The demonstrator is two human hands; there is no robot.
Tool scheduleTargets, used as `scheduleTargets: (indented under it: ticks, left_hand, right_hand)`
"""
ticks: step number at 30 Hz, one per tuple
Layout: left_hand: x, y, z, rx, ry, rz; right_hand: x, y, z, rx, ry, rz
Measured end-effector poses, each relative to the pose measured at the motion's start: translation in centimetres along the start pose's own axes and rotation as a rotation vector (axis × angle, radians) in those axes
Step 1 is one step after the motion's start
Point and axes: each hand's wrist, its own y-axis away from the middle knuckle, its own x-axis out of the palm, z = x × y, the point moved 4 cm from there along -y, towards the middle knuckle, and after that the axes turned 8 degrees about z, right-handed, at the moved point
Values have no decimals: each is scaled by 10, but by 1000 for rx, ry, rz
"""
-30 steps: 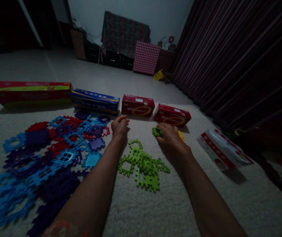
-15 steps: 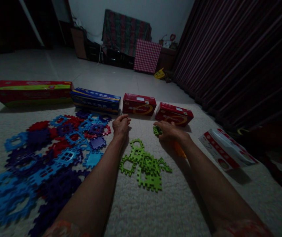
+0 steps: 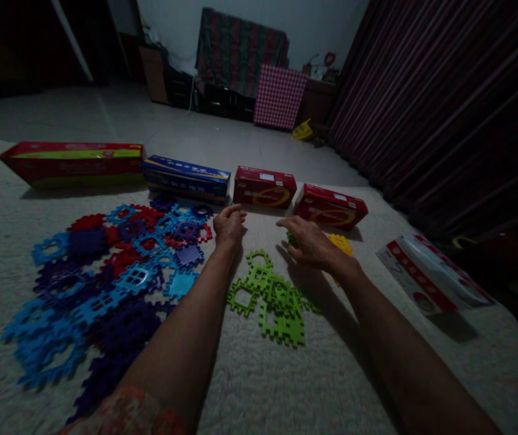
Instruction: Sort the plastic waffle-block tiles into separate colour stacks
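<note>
My left hand [image 3: 228, 226] rests with loosely curled fingers on the pale quilted cover, beside the mixed pile's right edge. I see nothing held in it. My right hand [image 3: 309, 243] hovers with fingers stretched out over a green toothed plastic piece [image 3: 291, 238], which it partly hides. Nearer to me, between my forearms, lies a loose heap of light-green interlocking plastic tiles [image 3: 281, 296], some with window-like openings. Yellow tiles [image 3: 341, 243] show just beyond my right wrist, which covers part of them.
Blue, purple and red tiles [image 3: 137, 277] spread in a pile on the left. A long red box [image 3: 77, 166], a blue box [image 3: 186, 179] and two red boxes [image 3: 264, 188] [image 3: 331, 207] line the far side. A white-and-red package [image 3: 431, 272] lies right.
My right hand has lifted and its fingers have straightened away from the green piece. The yellow tiles now show past the wrist. My left hand stays curled; the whole view has shifted slightly.
</note>
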Motion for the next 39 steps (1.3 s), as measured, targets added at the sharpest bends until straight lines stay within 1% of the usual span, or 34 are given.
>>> scheduleTargets:
  ticks: [2, 4, 6, 8, 10, 12, 16, 18, 21, 24, 27, 29, 31, 32, 36, 39]
  left_hand:
    - [-1, -2, 0, 14, 11, -7]
    - [-3, -4, 1, 24, 22, -17]
    - [-4, -6, 2, 23, 35, -29]
    - [-4, -8, 3, 19, 45, -28]
    - [-4, -8, 3, 19, 49, -18]
    - [-3, -7, 3, 22, 53, -13]
    - [-3, -4, 1, 14, 47, -20]
    - [-2, -4, 0, 13, 34, -24]
    - [-3, -5, 0, 15, 31, -26]
    - [-3, -6, 2, 14, 38, -24]
    - [-3, -7, 3, 25, 30, -12]
    - [-3, -7, 3, 23, 19, -9]
    - [-2, -6, 2, 13, 11, -10]
    - [-2, -5, 1, 11, 8, -11]
    - [-1, -3, -2, 13, -3, -16]
    - [-1, -1, -3, 11, 1, -22]
  right_hand:
    - [3, 3, 23, -39, -97, -27]
    - [11, 2, 39, -18, -137, -7]
    - [19, -2, 48, -3, -139, 46]
    - [24, -7, 52, -2, -128, 98]
    - [26, -11, 52, 11, -119, 117]
    - [26, -12, 52, 28, -124, 109]
    - [27, -8, 57, -20, -216, 93]
    - [26, -6, 55, -4, -246, 19]
    - [22, -5, 40, 105, -254, -127]
    - [21, -7, 24, 183, -248, -170]
    - [21, -7, 18, 214, -213, -147]
    - [22, -3, 19, 223, -166, -108]
    - [22, 1, 21, 201, -128, -69]
    - [22, 4, 23, 165, -123, -47]
    - [20, 11, 30, -55, -150, 67]
    - [22, 14, 34, -100, -154, 146]
